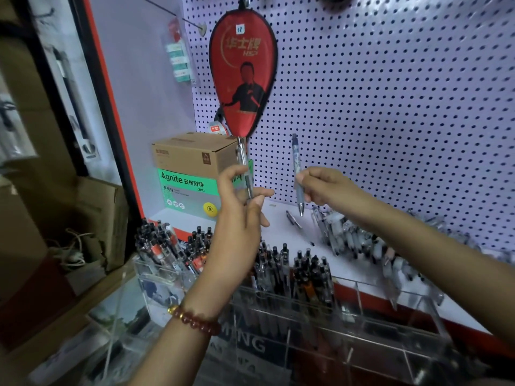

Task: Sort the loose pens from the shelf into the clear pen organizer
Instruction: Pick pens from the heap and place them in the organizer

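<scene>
My left hand (239, 218) pinches a clear pen with a dark grip (244, 169) upright, above the clear pen organizer (362, 302). My right hand (324, 189) grips a grey patterned pen (297, 168) upright, tip down, over the white shelf (278, 215). A heap of loose pens (359, 238) lies on the shelf to the right, under my right forearm. One stray pen (292, 218) lies apart from the heap. The organizer's left and middle compartments hold several black-capped pens (303, 271) standing upright; its right compartments look bare.
A red paddle case (242, 71) hangs on the pegboard (390, 107) just behind the left pen. A brown carton (195, 154) sits on a green Agnite box (189, 190) at the shelf's left end. Cardboard boxes (92, 218) stand further left.
</scene>
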Available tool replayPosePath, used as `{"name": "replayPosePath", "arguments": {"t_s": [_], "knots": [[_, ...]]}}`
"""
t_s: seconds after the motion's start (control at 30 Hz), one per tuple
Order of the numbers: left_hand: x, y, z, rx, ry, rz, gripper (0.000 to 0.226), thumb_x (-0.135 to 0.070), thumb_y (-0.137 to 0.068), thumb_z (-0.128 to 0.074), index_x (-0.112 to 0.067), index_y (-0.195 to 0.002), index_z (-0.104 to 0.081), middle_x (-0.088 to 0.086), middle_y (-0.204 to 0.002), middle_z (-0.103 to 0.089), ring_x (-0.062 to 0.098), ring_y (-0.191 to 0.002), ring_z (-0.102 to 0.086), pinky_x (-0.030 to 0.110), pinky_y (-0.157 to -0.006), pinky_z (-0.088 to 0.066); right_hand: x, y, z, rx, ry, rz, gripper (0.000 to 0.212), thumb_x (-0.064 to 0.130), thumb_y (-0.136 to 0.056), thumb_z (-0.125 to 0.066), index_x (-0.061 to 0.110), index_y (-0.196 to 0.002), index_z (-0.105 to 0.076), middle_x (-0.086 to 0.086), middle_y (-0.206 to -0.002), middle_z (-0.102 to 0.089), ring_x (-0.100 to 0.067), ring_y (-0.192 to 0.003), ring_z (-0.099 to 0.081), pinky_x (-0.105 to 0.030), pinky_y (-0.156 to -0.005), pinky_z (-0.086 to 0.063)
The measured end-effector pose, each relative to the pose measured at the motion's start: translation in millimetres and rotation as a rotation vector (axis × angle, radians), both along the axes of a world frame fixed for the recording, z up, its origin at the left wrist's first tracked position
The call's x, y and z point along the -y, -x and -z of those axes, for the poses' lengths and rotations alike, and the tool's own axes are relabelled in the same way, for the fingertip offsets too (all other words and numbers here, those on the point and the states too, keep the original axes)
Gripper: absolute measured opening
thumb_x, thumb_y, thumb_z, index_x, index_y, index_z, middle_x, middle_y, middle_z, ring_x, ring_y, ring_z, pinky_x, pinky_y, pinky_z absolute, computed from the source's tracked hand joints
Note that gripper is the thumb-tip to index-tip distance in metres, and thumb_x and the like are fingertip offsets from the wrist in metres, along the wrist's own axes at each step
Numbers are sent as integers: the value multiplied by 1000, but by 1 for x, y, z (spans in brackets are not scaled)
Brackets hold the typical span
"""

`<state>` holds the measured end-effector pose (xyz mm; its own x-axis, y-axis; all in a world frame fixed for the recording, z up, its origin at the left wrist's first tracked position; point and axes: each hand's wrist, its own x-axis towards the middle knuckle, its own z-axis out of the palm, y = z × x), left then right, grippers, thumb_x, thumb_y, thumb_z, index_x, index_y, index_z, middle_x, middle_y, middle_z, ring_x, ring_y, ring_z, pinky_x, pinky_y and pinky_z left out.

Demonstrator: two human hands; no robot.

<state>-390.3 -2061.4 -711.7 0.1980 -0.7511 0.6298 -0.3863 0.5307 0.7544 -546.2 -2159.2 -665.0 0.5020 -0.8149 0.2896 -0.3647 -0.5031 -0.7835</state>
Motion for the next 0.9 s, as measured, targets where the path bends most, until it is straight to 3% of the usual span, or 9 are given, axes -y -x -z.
{"name": "replayPosePath", "arguments": {"t_s": [0.1, 0.23, 0.33, 0.43, 0.5, 0.6, 0.7, 0.77, 0.9], "knots": [[-3, 11, 0, -71, -25, 74, 29, -11, -101, -39, -26, -122, -24, 0, -99, -65, 9, -59, -48, 19, -59, -41, -41, 4, -8, 78, -69, -73, 27, 32, -98, -49, 13, -85, -62, 8, -59, -60, -6, -54, -43, -14, -55, -40], [-10, 27, 1, 37, -18, 145, 15, -23, -102, -39, -21, -114, -46, 0, -75, -60, 10, -57, -47, 31, -56, -40, -70, 12, -4, 67, -116, -82, 31, 34, -94, -54, 4, -90, -63, 1, -61, -66, -7, -53, -44, -21, -56, -40], [-18, 37, 1, 73, 10, 144, 18, -15, -103, -36, -27, -102, -50, -13, -73, -60, 6, -58, -51, 25, -55, -41, -79, 21, 2, 115, -117, -78, 27, 31, -93, -57, 5, -88, -64, -4, -67, -71, -5, -54, -48, -21, -57, -42], [-22, 43, 2, 27, -51, 230, 20, -28, -101, -35, -40, -96, -49, -5, -63, -59, 19, -54, -55, 31, -48, -43, -87, 31, 5, 104, -67, -84, 25, 27, -89, -61, 4, -84, -64, -4, -68, -72, -3, -53, -50, -15, -56, -43], [-22, 47, 6, 11, -66, 291, 20, -31, -97, -35, -43, -94, -50, 0, -63, -58, 27, -52, -55, 32, -47, -43, -89, 37, 5, 78, -3, -68, 22, 25, -85, -66, 4, -77, -63, 1, -61, -67, 3, -47, -49, -8, -52, -39], [-24, 53, 9, 37, -38, 319, 17, -29, -99, -35, -34, -98, -52, 9, -57, -49, 18, -46, -45, 30, -45, -34, -90, 47, 7, 79, 13, -41, 19, 28, -77, -73, 12, -73, -63, 5, -53, -55, 1, -45, -45, -12, -51, -38], [-25, 58, 8, 62, -35, 327, 19, -27, -99, -38, -34, -100, -55, 10, -62, -44, 18, -48, -39, 34, -45, -32, -91, 55, 7, 146, -74, -29, 32, 38, -81, -63, 12, -99, -63, 10, -53, -47, -5, -49, -43, -19, -52, -37], [-25, 62, 8, 95, -57, 355, 20, -24, -98, -40, -30, -105, -57, -1, -63, -49, 11, -48, -41, 27, -45, -33, -92, 58, 7, 301, -205, -32, 44, 47, -83, -53, 11, -107, -59, 6, -57, -39, -9, -49, -33, -23, -48, -32], [-27, 69, 8, 134, -105, 407, 17, -20, -100, -41, -25, -94, -56, -4, -57, -50, 6, -45, -41, 20, -49, -35, -94, 62, 11, 351, -108, 75, 27, 28, -98, -47, 14, -81, -63, 1, -51, -26, -13, -43, -20, -24, -42, -18]]}}
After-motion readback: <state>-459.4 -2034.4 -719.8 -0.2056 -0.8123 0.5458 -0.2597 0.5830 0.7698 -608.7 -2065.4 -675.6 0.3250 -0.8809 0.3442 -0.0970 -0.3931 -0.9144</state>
